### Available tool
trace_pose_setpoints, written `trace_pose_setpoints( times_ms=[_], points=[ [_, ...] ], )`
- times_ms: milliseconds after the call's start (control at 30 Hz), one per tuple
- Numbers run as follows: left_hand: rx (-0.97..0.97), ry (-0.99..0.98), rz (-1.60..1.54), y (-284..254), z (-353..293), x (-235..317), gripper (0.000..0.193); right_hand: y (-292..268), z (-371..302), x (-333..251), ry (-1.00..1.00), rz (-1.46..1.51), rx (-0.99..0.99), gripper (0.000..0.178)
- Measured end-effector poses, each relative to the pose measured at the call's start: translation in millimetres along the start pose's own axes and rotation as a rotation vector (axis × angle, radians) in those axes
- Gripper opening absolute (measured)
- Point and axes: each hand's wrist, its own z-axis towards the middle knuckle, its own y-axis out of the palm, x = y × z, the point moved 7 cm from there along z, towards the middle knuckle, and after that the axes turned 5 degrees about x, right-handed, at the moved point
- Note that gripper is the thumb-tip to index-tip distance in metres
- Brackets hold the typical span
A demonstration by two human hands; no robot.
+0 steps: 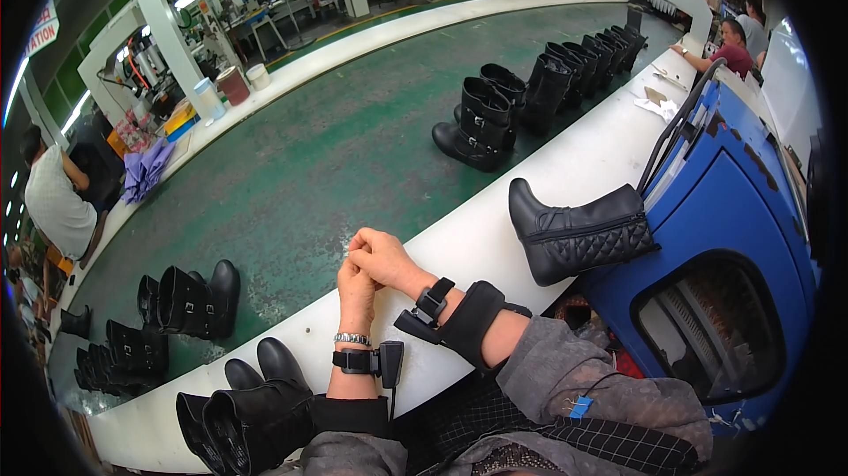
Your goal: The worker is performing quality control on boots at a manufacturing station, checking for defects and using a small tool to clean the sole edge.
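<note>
My left hand (354, 283) and my right hand (385, 257) meet over the inner edge of the white ledge (468, 251). Their fingers are drawn together, the right ones bent over the left fingertips. Whatever lies between them, if anything, is hidden or too small to make out. To the right, a black quilted boot (579, 230) lies on its side on the ledge, apart from my hands. By my left forearm, a pair of black boots (252, 414) rests on the ledge, toes pointing away from me.
A green conveyor belt (309, 167) runs past the ledge. Black buckled boots stand on it in a row at the right (486, 123) and a group at the left (199, 304). A blue machine (715, 185) is close on my right. Co-workers sit around the line.
</note>
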Motion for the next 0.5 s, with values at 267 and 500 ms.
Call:
trace_pose_setpoints(
  times_ms=[267, 500],
  points=[
    [0.001, -0.011, -0.002, -0.3, -1.9, 2.1, 0.019, -0.7, -0.8, -3.8, -0.014, -0.012, 0.007, 0.016],
    [-0.004, -0.002, -0.002, 1.2, -1.5, 2.0, 0.017, -1.5, -0.7, -4.1, -0.029, -0.021, 0.012, 0.016]
  ],
)
